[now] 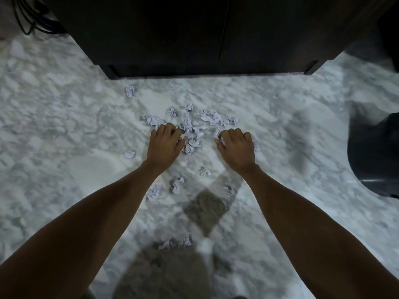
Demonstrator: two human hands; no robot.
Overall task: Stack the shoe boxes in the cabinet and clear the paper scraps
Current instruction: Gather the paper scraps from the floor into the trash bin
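Several crumpled white paper scraps (210,118) lie scattered on the marble floor in front of a dark cabinet (194,35) whose doors are closed. My left hand (165,145) is down on the floor with fingers curled around scraps at the pile's left side. My right hand (235,148) is down at the pile's right side, fingers curled over a scrap near its thumb. More scraps (177,184) lie between my forearms, and others (174,243) closer to me. One scrap (130,91) sits alone near the cabinet's foot. No shoe boxes are in view.
Black cables (28,20) hang at the top left beside the cabinet. A dark rounded object (375,156) stands on the floor at the right edge. A thin loop (175,83) lies by the cabinet base. My shadow falls on the floor (64,104) below.
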